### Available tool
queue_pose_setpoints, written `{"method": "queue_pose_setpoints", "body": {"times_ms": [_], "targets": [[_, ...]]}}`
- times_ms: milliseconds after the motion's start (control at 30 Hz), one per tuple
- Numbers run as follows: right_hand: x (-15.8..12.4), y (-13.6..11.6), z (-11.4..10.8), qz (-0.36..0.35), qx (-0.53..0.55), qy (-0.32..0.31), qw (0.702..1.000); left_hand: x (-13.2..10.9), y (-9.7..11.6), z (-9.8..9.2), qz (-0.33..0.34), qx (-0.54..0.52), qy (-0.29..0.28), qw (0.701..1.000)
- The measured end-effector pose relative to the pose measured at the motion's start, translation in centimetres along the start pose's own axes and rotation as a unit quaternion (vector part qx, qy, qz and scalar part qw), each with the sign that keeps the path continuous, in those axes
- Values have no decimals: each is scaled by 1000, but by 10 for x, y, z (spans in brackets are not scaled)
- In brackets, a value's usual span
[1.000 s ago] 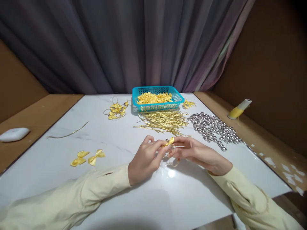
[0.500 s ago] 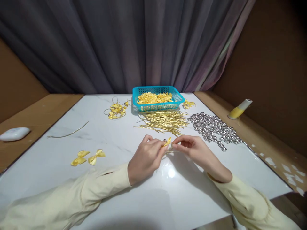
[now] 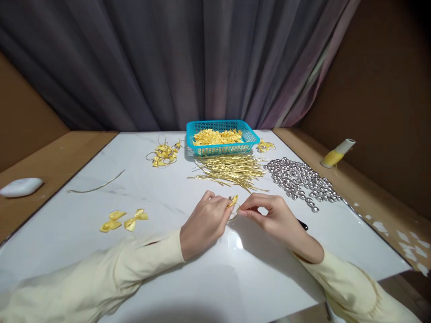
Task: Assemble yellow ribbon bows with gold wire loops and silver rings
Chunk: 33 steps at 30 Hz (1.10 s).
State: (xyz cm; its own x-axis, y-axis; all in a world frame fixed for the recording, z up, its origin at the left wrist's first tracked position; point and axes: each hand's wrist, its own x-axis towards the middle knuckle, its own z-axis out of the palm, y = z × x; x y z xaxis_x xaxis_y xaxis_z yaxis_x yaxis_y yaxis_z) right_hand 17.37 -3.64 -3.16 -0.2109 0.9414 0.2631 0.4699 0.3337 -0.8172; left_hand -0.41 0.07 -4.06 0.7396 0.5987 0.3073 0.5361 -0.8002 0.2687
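My left hand (image 3: 206, 223) pinches a yellow ribbon bow (image 3: 234, 201) at the middle of the white table, with a small silver bead (image 3: 230, 198) at its fingertips. A thin gold cord (image 3: 233, 217) curves below the bow between both hands. Just to the right, my right hand (image 3: 269, 215) has thumb and forefinger pressed together on the cord. Loose yellow bows (image 3: 135, 220) lie left of my left forearm. Beyond my hands is a pile of gold cords (image 3: 232, 170), and silver beads (image 3: 299, 179) spread to the right.
A blue basket (image 3: 222, 150) of yellow bows stands at the back. Beaded bows with cord loops (image 3: 164, 154) lie to its left, a few more (image 3: 266, 146) to its right. A single cord (image 3: 97, 186), a white object (image 3: 20, 187) and a yellow thread spool (image 3: 337, 153) sit farther out.
My right hand has shifted slightly left and down, nearer my left fingertips, and the cord now bends in a tighter curve. A black object shows behind my right wrist.
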Motion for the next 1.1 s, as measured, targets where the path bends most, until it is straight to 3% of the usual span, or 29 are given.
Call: {"method": "queue_pose_setpoints", "body": {"times_ms": [167, 433, 633, 833, 1100], "targets": [[2, -2, 4, 8, 45, -3, 999, -3, 2, 1, 41, -13, -4, 999], [7, 4, 3, 173, 196, 23, 965, -1, 1, 2, 70, -21, 9, 997], [10, -4, -2, 216, 226, 46, 949, -1, 0, 2, 92, -37, 32, 995], [7, -3, -6, 200, 218, 42, 954, 0, -3, 2, 35, -73, 51, 995], [4, -1, -4, 176, 121, -17, 977, 2, 4, 0, -65, -139, 80, 985]]}}
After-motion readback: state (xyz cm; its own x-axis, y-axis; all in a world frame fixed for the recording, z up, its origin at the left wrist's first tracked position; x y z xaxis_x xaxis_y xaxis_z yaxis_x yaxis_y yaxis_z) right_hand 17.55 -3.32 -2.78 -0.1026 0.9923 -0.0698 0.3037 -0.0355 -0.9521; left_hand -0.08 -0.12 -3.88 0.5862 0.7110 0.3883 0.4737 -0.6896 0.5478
